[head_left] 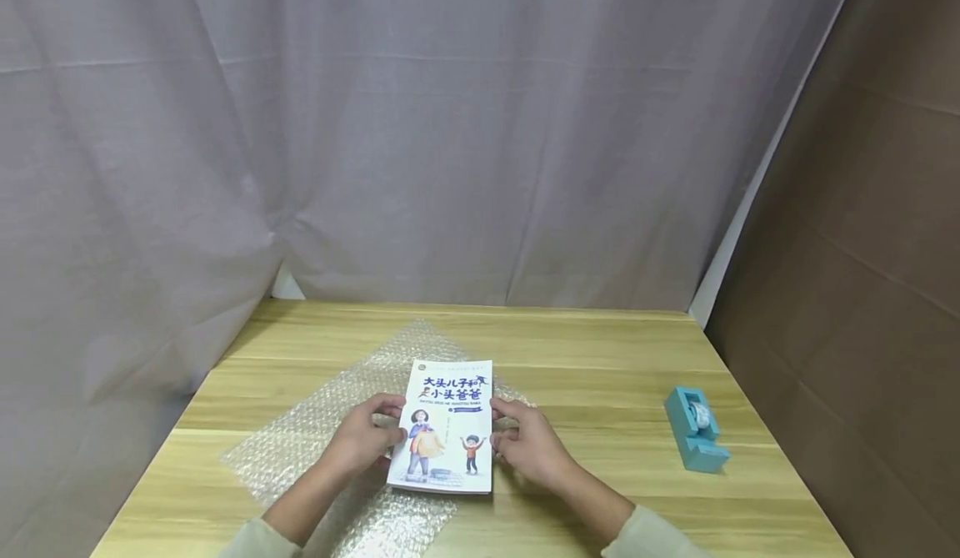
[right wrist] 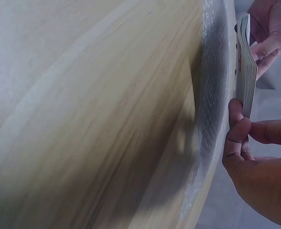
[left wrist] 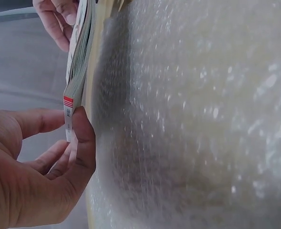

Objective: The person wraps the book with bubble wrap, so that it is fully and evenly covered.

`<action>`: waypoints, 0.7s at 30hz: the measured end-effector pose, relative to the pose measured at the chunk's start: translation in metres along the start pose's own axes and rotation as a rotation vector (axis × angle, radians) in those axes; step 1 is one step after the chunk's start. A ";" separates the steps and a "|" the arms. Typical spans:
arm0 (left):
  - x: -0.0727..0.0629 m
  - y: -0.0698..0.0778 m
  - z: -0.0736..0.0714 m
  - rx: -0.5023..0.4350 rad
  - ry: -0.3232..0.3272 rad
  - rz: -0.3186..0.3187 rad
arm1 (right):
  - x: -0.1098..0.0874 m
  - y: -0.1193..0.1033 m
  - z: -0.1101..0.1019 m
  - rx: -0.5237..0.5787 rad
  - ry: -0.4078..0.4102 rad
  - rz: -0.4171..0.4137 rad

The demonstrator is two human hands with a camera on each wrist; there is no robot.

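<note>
A thin paperback book [head_left: 442, 441] with a white illustrated cover faces up between both hands. My left hand [head_left: 362, 437] pinches its left edge, at the spine, which shows a red-striped end in the left wrist view. On the opposite edge, my right hand [head_left: 528, 441] pinches the page side with thumb and fingers. Both wrist views show the book [right wrist: 246, 71] raised above the table. Under it spreads a sheet of clear bubble wrap [head_left: 300, 424], lying flat and set at an angle.
A teal tape dispenser [head_left: 693, 431] with a roll of tape stands at the right of the wooden table [head_left: 600, 358]. Grey curtain [head_left: 450, 124] hangs behind the table, and a brown cloth [head_left: 862, 249] hangs along the right side.
</note>
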State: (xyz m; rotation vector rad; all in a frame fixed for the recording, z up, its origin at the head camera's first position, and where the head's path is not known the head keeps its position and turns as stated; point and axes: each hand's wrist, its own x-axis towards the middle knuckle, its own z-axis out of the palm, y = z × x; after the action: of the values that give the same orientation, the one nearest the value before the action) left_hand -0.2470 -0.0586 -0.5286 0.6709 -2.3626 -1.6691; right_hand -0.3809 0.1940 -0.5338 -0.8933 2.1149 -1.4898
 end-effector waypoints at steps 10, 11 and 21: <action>0.000 -0.002 -0.005 0.006 0.020 -0.004 | 0.005 0.000 0.006 0.000 -0.012 -0.006; 0.001 -0.003 -0.006 0.009 0.021 -0.004 | 0.005 0.000 0.007 -0.003 -0.013 -0.005; 0.000 -0.003 -0.012 0.055 0.049 -0.011 | 0.011 -0.004 0.017 -0.023 -0.022 -0.037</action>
State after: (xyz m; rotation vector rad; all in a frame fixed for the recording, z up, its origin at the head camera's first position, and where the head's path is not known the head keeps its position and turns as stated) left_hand -0.2415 -0.0698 -0.5270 0.7275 -2.3834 -1.5784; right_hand -0.3765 0.1737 -0.5354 -0.9577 2.1142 -1.4703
